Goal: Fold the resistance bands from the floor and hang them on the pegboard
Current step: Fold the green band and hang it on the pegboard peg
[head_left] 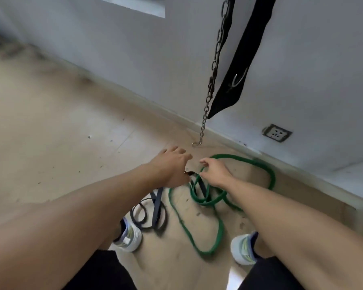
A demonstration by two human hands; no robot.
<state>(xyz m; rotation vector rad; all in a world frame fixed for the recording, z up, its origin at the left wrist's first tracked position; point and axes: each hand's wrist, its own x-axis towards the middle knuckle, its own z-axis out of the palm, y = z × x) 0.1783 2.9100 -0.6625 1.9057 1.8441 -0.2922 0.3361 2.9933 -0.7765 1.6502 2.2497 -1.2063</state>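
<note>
Floor [50, 126] tan, bordered by a white wall [155, 49]. Green band [218, 231] lies in loose loops on it, below and right of the fingers. Dark band [155, 208] coils beneath the left forearm. Both arms extended forward and down. Left hand [172, 166] pinches the dark band's raised end. Right hand [215, 171], fingers loosely curled, touches a green loop; grip cannot be confirmed. A chain [213, 72] hangs above the fingers.

You see matt, rubbery green band [215, 237] and dark band [155, 212] on smooth, dusty beige floor [61, 132]; far right, a dull metal chain [215, 59] beside matt black cloth strap [235, 70].
</note>
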